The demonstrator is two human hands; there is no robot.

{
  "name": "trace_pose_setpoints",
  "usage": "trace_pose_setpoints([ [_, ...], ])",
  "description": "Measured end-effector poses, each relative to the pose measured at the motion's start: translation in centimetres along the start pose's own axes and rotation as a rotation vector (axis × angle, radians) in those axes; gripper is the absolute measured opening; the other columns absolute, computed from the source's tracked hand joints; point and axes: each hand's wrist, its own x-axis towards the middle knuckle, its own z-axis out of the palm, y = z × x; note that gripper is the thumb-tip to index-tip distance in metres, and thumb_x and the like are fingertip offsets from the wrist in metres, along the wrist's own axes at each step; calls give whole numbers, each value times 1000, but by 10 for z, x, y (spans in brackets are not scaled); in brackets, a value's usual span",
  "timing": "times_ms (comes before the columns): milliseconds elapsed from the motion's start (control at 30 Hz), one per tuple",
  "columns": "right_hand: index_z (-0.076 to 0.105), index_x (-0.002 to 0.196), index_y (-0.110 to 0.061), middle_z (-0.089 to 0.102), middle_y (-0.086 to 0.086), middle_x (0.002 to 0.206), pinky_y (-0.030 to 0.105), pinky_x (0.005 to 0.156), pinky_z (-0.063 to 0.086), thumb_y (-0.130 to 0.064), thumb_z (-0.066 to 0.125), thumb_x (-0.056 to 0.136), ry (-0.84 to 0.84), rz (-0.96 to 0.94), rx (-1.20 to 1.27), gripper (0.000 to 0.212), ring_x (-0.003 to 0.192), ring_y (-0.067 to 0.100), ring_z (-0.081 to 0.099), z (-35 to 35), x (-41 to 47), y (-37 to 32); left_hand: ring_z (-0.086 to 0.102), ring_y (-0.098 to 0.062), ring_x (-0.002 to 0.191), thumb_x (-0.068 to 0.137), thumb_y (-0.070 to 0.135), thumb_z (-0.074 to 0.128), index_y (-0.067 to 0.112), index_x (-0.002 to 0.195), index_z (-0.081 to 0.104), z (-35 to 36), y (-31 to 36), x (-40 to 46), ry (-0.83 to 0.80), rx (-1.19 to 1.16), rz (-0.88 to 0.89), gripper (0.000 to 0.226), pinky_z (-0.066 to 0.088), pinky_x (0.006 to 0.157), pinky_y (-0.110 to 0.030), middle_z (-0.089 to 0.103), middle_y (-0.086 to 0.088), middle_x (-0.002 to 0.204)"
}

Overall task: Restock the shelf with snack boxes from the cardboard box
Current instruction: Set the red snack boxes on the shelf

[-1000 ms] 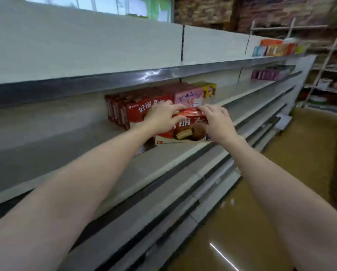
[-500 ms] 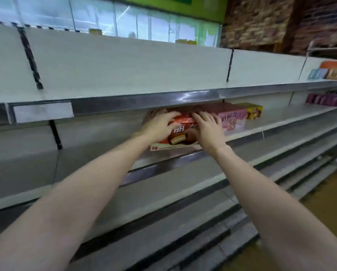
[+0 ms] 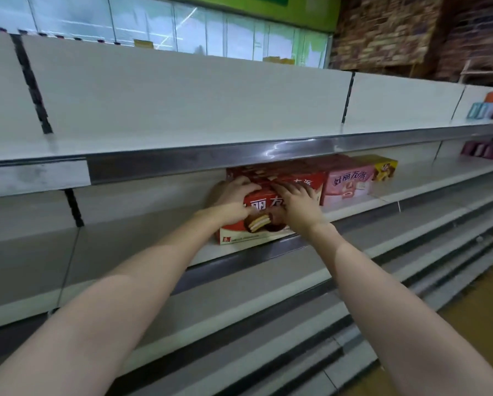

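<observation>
- Two hands meet on one red snack box (image 3: pixel 256 221), which sits at the front edge of the shelf (image 3: pixel 428 181) with its printed face toward the camera.
- Left hand (image 3: pixel 234 200) lies over the top left corner of that red snack box, its fingers (image 3: pixel 246 181) curled over the upper edge and gripping it.
- Right hand (image 3: pixel 299 208) covers the right part of the red snack box, its fingers (image 3: pixel 286 190) spread fairly flat and pointing left across the top; whether they press or grip I cannot tell.
- Behind the red snack box, deeper on the same shelf, stands a row of red boxes (image 3: pixel 296 174) of the same kind, touching or just behind it.
- Right of the red snack box comes a pink box (image 3: pixel 348 182), set against the row of red boxes, and beyond that a yellow box (image 3: pixel 384 168).
- Above the red snack box runs the metal edge of the upper shelf (image 3: pixel 239 158), which hides the tops of the row behind.
- Far to the right of the red snack box, blurred purple packs (image 3: pixel 488 148) lie on the same level and more packs (image 3: pixel 491 108) on the level above.
- Below the red snack box, lower shelves (image 3: pixel 239 304) step outward toward a brown floor (image 3: pixel 474 332).
</observation>
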Motion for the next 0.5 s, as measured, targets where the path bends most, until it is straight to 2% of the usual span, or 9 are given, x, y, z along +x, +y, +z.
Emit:
trace_pose_setpoints([
  [133,33,153,-27,40,2,154,41,119,13,-60,48,95,29,21,-16,68,143,27,32,5,4,20,31,-17,142,89,45,65,32,145,44,14,10,17,9,0,62,61,24,117,-33,36,7,156],
  [267,33,152,-24,41,5,153,44,120,17,-65,55,89,-17,19,-29,78,142,29,34,7,11,46,30,-16,144,90,44,64,30,147,42,29,25,35,23,-10,71,62,24,118,-34,37,7,155],
  [367,31,153,-25,41,3,152,42,119,15,-61,68,80,-50,29,-64,89,142,27,33,6,14,59,34,-19,142,91,45,63,28,146,44,37,35,45,33,-7,75,61,30,116,-36,39,4,154],
  [500,33,152,-22,43,4,150,41,119,17,-47,75,79,-21,50,-90,88,141,27,35,11,19,75,47,-22,130,91,50,59,19,139,50,41,46,58,51,70,104,57,44,103,-36,49,-1,143],
])
